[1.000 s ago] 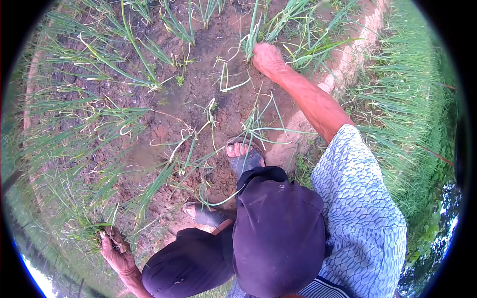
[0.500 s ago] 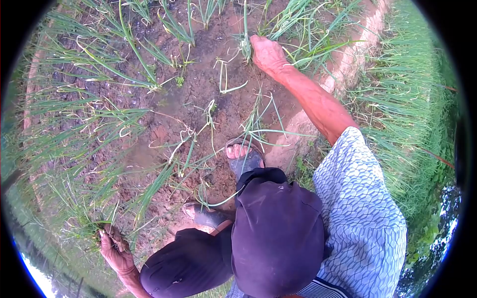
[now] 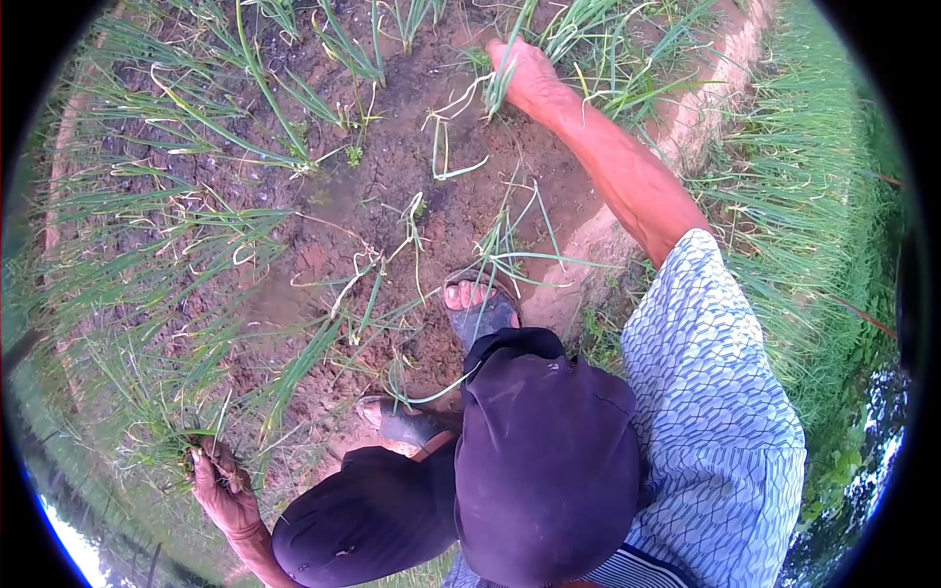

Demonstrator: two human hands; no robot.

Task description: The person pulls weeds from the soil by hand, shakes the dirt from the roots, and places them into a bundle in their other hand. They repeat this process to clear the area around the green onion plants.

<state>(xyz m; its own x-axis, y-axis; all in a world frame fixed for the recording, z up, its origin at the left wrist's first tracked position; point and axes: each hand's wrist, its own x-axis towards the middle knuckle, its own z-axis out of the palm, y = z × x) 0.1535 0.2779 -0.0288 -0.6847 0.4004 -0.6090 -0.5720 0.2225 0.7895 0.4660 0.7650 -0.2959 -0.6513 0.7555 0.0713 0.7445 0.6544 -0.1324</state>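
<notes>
**Two hands in an onion bed, each closed on green shoots**

Head view: the camera looks straight down on a person bent over a plot of wet, reddish-brown soil (image 3: 392,196). The earth is lumpy and glistens in places, with a shallow muddy hollow near the middle. Thin green onion plants (image 3: 245,108) stand in loose rows across it, their long leaves splayed and partly flattened, and several pulled or fallen stalks lie pale on the mud.

The right hand (image 3: 529,73) reaches far forward to the top of the plot, arm fully stretched. Its fingers are curled together around a small tuft of green shoots (image 3: 500,83) at ground level, the leaves rising just left of the knuckles. The left hand (image 3: 221,485) is down at the lower left edge, close to the person's knee, its fingers clamped on a clump of grassy stems (image 3: 181,446) where they meet the soil.

Along the right side of the bed runs a pale, dry earthen ridge (image 3: 686,118), and beyond it a dense band of tall grass (image 3: 823,196). The left border is likewise thick with green blades. Both feet stand in the mud in dark sandals (image 3: 480,314), one ahead of the other, toes showing on the forward foot. The person wears a blue patterned shirt (image 3: 716,412) and dark trousers (image 3: 549,461).
</notes>
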